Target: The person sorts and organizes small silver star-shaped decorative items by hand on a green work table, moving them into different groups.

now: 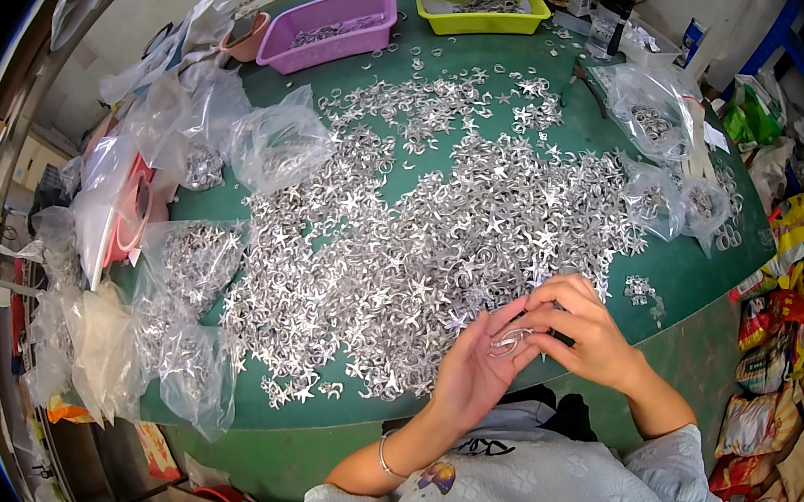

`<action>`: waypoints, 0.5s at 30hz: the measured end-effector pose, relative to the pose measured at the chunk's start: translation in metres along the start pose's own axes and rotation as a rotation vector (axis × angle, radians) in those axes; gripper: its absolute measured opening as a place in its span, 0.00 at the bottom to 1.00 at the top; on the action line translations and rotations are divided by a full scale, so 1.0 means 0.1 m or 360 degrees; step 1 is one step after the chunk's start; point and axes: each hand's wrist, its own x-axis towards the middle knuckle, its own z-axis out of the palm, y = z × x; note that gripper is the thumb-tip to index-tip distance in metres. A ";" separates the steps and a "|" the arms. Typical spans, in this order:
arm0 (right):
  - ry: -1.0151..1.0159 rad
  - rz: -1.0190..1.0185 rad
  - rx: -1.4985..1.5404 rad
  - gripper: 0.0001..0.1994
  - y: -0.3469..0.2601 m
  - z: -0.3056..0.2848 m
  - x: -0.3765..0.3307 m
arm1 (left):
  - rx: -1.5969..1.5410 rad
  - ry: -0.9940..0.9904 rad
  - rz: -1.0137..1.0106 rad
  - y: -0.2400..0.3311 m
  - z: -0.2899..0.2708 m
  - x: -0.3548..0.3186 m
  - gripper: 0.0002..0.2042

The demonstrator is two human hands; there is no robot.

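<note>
Near the table's front edge, my left hand (472,372) is cupped palm up, with small curved silver metal pieces (508,342) lying in the palm and fingers. My right hand (585,329) meets it from the right, thumb and fingertips pinched at the end of one of these pieces. Their exact shape is too small to tell. Just beyond both hands spreads a wide, thick heap of small silver metal pieces (460,234), many star-shaped, others curved like crescents or rings. It covers much of the green table (250,392).
Clear plastic bags (190,265) of metal pieces crowd the left side; more bags (650,123) lie at the right. A purple basin (276,55) and a yellow-green basin (435,21) stand at the back. Pliers (589,86) lie at the far right. A small separate pile (640,290) sits near the right edge.
</note>
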 end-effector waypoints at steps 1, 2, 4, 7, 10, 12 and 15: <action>0.0011 -0.0006 -0.0061 0.09 0.00 0.00 -0.01 | 0.0005 -0.0009 -0.0003 -0.01 0.00 0.00 0.26; 0.0019 -0.0013 -0.0120 0.09 -0.01 0.00 -0.02 | 0.0017 -0.0003 0.0000 -0.01 0.00 0.00 0.26; 0.0061 -0.0020 -0.0213 0.08 -0.03 0.02 -0.03 | 0.0039 0.0010 0.0007 -0.04 0.01 0.00 0.26; 0.0190 -0.0006 -0.0282 0.08 -0.04 0.06 -0.02 | -0.0025 -0.0048 -0.0048 -0.03 -0.04 0.00 0.22; 0.0360 0.0080 -0.0224 0.07 -0.01 0.06 -0.04 | -0.0018 -0.0052 -0.0052 -0.03 0.00 0.00 0.21; 0.0441 0.0187 -0.0094 0.06 0.02 0.06 -0.07 | 0.0077 -0.0017 -0.0039 -0.02 0.01 -0.03 0.21; 0.0550 0.0770 0.0767 0.05 0.06 0.07 -0.15 | 0.0112 -0.0018 -0.0026 -0.01 0.02 -0.04 0.21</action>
